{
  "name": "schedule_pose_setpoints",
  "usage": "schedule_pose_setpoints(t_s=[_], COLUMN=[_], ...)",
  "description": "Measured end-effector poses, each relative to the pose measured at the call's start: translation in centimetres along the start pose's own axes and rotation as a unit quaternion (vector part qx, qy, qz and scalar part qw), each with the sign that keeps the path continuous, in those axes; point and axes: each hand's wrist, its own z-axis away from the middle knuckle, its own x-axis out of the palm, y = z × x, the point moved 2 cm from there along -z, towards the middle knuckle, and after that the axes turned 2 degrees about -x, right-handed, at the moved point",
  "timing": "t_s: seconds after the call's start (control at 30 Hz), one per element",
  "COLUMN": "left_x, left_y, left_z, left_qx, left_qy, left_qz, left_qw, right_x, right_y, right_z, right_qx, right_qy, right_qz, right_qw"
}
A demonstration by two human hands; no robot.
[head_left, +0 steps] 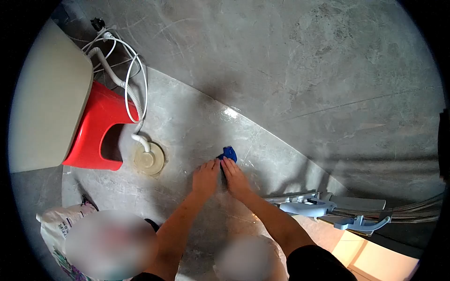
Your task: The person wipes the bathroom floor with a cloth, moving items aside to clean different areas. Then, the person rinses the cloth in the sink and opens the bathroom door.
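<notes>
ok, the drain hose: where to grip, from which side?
Probably the smooth white bend at the lower end of the drain hose, coming from the side nearest the left hand: the bend rises off the round drain cover, and the red plastic stool crowds the opposite side.

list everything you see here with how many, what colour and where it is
wall: one, grey, upper right
floor: one, grey, beneath the hands
beige casing: one, beige, upper left
stool: one, red, beside the casing
plug: one, black, top left
cord: looped, white, near the stool
hose: one, whitish, ending at the drain
drain cover: one, tan, on the floor
bag: one, white with print, lower left
plastic fitting: pale blue, right, identity unclear
blurred areas: two, bottom, contents unreadable
blue item: one, blue, at the fingertips
sleeves: two, black, bottom
left hand: one, centre
right hand: one, beside it
</notes>
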Motion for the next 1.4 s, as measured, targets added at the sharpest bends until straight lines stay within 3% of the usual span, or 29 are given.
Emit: schedule_pose_setpoints(t_s=[0.03,0.23,0.3,0.37,0.43,0.5,0.53,0.63,0.67,0.77,0.87,0.97,1.0,1.1,1.2,1.3,1.4], left_x=[0.1,-0.7,0.0,-0.1,-0.3,-0.2,0.0,0.0,-0.1,-0.1,0.1,-0.1,-0.4,0.4,-0.4,1.2,-0.5], left_y=[0.1,0.2,-0.8,-0.6,-0.3,-0.1,-0.2,-0.5,-0.4,-0.3,0.1,0.3,0.2,0.0,1.4,0.6,0.3], left_z=[0.1,0.5,-0.2,0.1,0.1,-0.2,-0.1,-1.6,-1.3,-0.5,-0.7,-1.3,-1.7,-1.1,-0.3,0.2,0.4], left_qx=[-0.001,-0.005,0.005,0.000,-0.002,-0.002,-0.010,-0.016,-0.018,-0.005,-0.003,-0.013,-0.017,-0.012,-0.024,-0.035,-0.037], left_qy=[-0.001,-0.010,0.034,0.002,-0.022,-0.033,-0.037,-0.030,-0.031,-0.022,-0.013,-0.039,-0.051,-0.056,-0.052,-0.028,-0.063], left_qz=[0.006,-0.041,-0.033,-0.058,-0.055,-0.028,-0.021,-0.015,-0.020,-0.016,0.011,-0.031,-0.056,-0.024,-0.023,-0.032,-0.046], left_qw=[1.000,0.999,0.999,0.998,0.998,0.999,0.999,0.999,0.999,1.000,1.000,0.999,0.997,0.998,0.998,0.998,0.996], right_x=[-0.1,-2.4,-0.1,0.4,-1.3,-1.7,-1.7,0.0,1.3,-0.8,-1.4,-1.1,-0.2,0.6,-2.7,-3.6,-5.0], right_y=[-0.8,1.7,0.6,-0.4,-1.2,1.7,2.5,1.9,1.3,-2.1,0.6,0.4,0.3,-0.7,0.2,6.2,7.2], right_z=[0.4,-7.3,-2.1,0.9,0.6,-4.2,-6.4,-4.0,-1.2,0.6,-4.9,-4.9,-2.7,1.4,-4.7,-6.5,0.9], right_qx=[-0.033,0.044,0.006,-0.010,-0.021,0.060,0.030,0.078,0.025,0.044,0.035,0.042,-0.003,0.000,0.001,0.147,0.276], right_qy=[0.002,0.104,0.064,0.039,0.044,0.003,0.026,0.018,0.002,-0.019,0.045,0.060,0.085,-0.019,0.011,0.075,0.097], right_qz=[0.017,0.036,0.071,0.079,0.064,0.044,0.102,0.008,0.077,0.066,0.085,0.066,0.058,0.087,0.104,0.169,0.132], right_qw=[0.999,0.993,0.995,0.996,0.997,0.997,0.994,0.997,0.997,0.997,0.995,0.995,0.995,0.996,0.994,0.972,0.947])
